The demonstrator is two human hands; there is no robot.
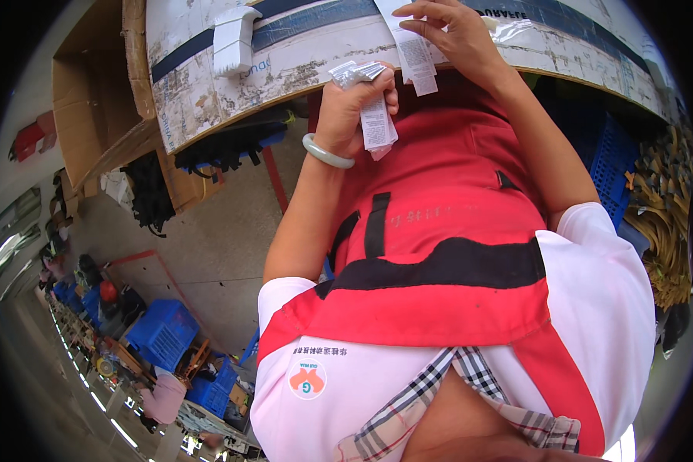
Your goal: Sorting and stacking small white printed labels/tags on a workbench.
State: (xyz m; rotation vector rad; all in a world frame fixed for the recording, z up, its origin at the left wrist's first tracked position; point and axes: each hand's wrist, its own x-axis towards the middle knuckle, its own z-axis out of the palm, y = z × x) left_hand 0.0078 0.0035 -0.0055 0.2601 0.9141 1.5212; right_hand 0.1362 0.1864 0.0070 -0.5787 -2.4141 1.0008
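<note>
My left hand [345, 112], with a pale bangle at its wrist, is closed around a bundle of narrow white printed labels [376, 125]. Their silvery-white folded ends stick out above the fist, and the printed ends hang below it. At the table edge, my right hand [462, 37] has bent fingers, with the fingertips on a strip of white printed labels [416, 61]. That strip lies on the table, its lower end hanging over the edge. Exactly how the fingertips grip it is hard to see.
A stack of white labels [235, 40] sits on the worn, cardboard-covered table [300, 61]. An open cardboard box [100, 85] stands left. Blue crates [164, 333] and a person in pink [164, 396] are lower left. Tan strips [662, 223] are piled right, beside a blue crate [613, 165].
</note>
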